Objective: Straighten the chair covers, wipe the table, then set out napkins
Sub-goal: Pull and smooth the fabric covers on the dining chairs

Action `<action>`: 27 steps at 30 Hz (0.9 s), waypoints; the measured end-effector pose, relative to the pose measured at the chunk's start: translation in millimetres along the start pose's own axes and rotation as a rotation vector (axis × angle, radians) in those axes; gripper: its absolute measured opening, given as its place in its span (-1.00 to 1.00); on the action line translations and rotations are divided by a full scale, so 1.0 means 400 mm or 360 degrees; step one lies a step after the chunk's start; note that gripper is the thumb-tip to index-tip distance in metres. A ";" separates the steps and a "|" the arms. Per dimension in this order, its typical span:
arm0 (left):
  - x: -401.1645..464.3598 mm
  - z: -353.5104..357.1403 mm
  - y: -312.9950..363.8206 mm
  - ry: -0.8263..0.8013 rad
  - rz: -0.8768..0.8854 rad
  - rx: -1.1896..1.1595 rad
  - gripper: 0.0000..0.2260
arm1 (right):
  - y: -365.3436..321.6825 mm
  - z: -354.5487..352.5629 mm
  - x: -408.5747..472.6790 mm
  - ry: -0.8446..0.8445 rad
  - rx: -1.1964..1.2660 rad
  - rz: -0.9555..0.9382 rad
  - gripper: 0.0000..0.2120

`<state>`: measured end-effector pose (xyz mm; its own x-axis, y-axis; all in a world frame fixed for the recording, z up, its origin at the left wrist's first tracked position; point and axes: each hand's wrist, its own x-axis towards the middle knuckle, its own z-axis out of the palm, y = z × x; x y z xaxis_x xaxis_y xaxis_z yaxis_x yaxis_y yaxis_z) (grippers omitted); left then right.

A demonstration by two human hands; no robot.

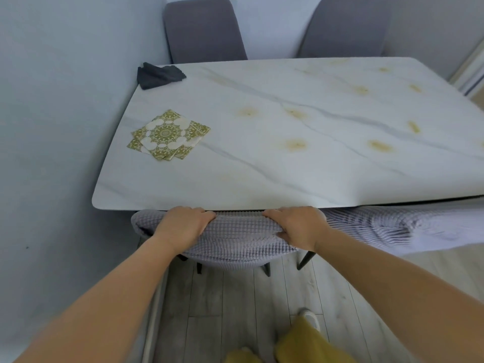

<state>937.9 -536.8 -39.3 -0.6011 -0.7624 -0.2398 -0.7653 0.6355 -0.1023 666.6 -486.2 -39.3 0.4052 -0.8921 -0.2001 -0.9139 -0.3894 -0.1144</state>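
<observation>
A chair with a light grey waffle-textured cover (241, 239) is pushed in at the near edge of the white marble table (288, 166). My left hand (183, 224) grips the top of the chair's back on the left, and my right hand (298, 226) grips it on the right, fingers curled over the cover. A small stack of green-and-white patterned napkins (167, 134) lies on the table's left side. A dark grey cloth (157, 76) sits crumpled on the far left corner.
A second covered chair (408, 226) stands to the right at the near edge. Two grey chairs (204, 30) (348, 27) stand on the far side. A wall runs along the left. Yellowish marks dot the tabletop. Grey plank floor lies below.
</observation>
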 end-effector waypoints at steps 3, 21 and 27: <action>-0.006 -0.007 0.019 -0.0034 -0.0084 0.0007 -0.67 | 0.001 -0.001 -0.024 0.0010 0.0028 0.0058 -0.44; 0.366 -0.329 0.541 -0.0089 -0.0277 -0.0976 -0.44 | 0.552 -0.149 -0.385 0.0046 0.0352 0.0424 -0.46; 0.593 -0.429 0.814 0.0059 -0.0107 -0.0843 -0.61 | 0.834 -0.180 -0.597 0.0064 0.0335 0.0659 -0.48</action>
<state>506.5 -531.9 36.3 -0.5471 -0.8092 -0.2143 -0.8082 0.4438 0.3871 263.2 -419.7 40.5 0.0021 -0.9724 -0.2332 -0.9721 0.0526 -0.2284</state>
